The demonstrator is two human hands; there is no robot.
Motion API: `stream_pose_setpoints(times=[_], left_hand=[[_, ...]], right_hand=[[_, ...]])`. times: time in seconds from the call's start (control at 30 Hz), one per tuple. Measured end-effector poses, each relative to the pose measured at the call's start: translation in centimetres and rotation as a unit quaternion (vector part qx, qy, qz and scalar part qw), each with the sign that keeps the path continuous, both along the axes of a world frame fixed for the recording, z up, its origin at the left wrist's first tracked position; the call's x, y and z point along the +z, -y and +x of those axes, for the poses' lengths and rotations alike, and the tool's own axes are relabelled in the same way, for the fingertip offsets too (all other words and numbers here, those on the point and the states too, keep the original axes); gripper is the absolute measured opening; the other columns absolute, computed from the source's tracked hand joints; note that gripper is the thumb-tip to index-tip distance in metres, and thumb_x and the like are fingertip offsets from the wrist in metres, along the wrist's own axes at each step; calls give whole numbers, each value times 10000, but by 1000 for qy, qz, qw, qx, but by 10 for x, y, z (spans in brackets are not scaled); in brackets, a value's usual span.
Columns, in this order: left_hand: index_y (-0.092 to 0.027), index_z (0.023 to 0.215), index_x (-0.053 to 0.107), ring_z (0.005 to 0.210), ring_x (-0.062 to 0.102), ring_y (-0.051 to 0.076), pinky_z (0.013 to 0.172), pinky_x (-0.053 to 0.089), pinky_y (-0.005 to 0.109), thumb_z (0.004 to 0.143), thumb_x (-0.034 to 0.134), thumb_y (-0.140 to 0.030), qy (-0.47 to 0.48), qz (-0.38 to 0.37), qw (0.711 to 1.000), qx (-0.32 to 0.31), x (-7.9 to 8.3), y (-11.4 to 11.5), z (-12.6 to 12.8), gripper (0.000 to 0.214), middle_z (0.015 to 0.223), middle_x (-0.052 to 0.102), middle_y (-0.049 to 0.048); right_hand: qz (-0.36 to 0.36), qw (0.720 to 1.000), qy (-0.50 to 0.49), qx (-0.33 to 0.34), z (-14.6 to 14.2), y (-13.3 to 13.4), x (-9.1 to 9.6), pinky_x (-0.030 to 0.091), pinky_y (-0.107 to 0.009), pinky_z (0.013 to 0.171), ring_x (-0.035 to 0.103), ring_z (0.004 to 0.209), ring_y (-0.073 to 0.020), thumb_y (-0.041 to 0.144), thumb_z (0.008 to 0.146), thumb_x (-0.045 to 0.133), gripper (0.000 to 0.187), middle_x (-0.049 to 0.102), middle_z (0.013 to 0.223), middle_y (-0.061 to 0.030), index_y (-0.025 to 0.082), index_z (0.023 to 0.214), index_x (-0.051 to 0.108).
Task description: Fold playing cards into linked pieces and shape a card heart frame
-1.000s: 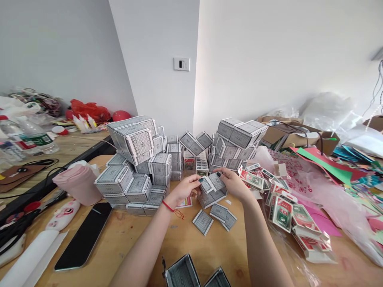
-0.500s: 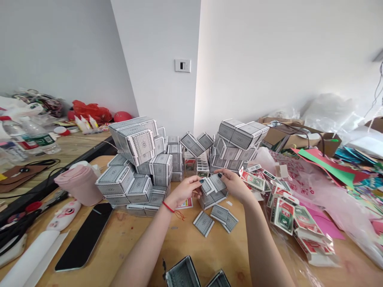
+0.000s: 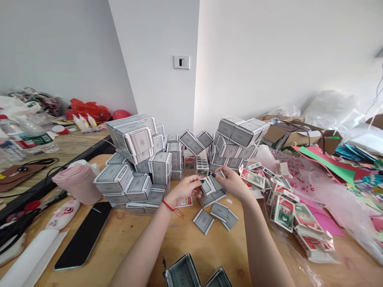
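Between my two hands sits a small box folded from playing cards (image 3: 212, 197), with grey patterned card backs outward. My left hand (image 3: 186, 189) is closed at its left upper edge, thumb on top and the other fingers curled at its side. From the right, my right hand (image 3: 232, 182) pinches the box's upper right part, fingertips close to the left thumb. The palm sides of both hands are hidden. In front of the box, several loose folded playing cards (image 3: 203, 221) lie on the table (image 3: 143, 243). Two open card boxes (image 3: 183, 272) stand at the bottom edge.
Stacked card boxes rise at left (image 3: 139, 144) and right (image 3: 239, 130). Opened red and green card packs (image 3: 284, 213) spread at the right beside pink plastic (image 3: 329, 195). At the left are a black phone (image 3: 85, 235), a pink cup (image 3: 80, 183) and scissors (image 3: 18, 235).
My right hand's fingers have shifted slightly left along the top of the box, and the card under them sits a little differently. My left hand has hardly moved.
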State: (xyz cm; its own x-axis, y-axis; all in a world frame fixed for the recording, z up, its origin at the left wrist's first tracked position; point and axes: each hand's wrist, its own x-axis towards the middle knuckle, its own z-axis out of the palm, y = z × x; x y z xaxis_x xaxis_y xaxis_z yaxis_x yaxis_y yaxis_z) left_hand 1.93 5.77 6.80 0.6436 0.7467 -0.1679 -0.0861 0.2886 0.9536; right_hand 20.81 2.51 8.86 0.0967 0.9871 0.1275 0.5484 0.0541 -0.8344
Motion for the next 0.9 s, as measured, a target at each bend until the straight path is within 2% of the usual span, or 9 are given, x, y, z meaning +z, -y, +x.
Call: stream_pose_setpoints(times=[0.23, 0.37, 0.57, 0.67, 0.8, 0.9], left_hand=[[-140, 793, 549, 554, 531, 72, 538, 436, 203, 702, 622, -293, 11, 1, 1000, -11, -3, -1, 0, 192, 705, 570, 2], [-137, 780, 546, 548, 533, 73, 534, 442, 202, 698, 619, -282, 12, -6, 1000, -6, -4, -2, -1, 182, 687, 566, 2], [-141, 782, 545, 537, 539, 77, 523, 440, 206, 683, 628, -262, 13, -24, 1000, 2, -5, -4, -1, 177, 665, 573, 1], [-141, 763, 544, 530, 539, 76, 517, 437, 205, 665, 641, -258, 15, -34, 999, 2, -4, -4, -1, 181, 651, 577, 0], [-143, 724, 534, 498, 528, 74, 476, 413, 191, 645, 644, -251, 27, -35, 999, 19, -3, -4, 0, 173, 602, 567, -12], [-143, 718, 534, 480, 523, 73, 457, 397, 185, 638, 644, -246, 29, -34, 999, 24, -3, -4, -1, 171, 579, 562, -18]], right_hand=[[10, 1000, -4, 26, -4, 2, 3, 329, -223, 516, 401, 541, -121, 324, 705, 489, 189, 443, 602, 47, 207, 848, 530], [-16, 999, -22, 28, -6, 3, 4, 314, -216, 457, 361, 447, -102, 337, 730, 458, 202, 413, 544, 67, 227, 883, 531], [-55, 995, -70, 38, -11, 2, 4, 355, -210, 409, 421, 450, -105, 366, 722, 471, 236, 469, 593, 39, 217, 892, 540], [-30, 998, -52, 31, -13, 2, 6, 349, -207, 406, 413, 445, -102, 365, 724, 472, 221, 478, 599, 34, 212, 869, 536], [34, 999, 5, 38, -16, 2, 8, 368, -221, 480, 436, 496, -110, 336, 720, 480, 212, 522, 649, 25, 207, 871, 553], [43, 998, 14, 33, -18, 1, 7, 366, -226, 503, 433, 502, -114, 323, 714, 474, 208, 519, 638, 28, 200, 859, 560]])
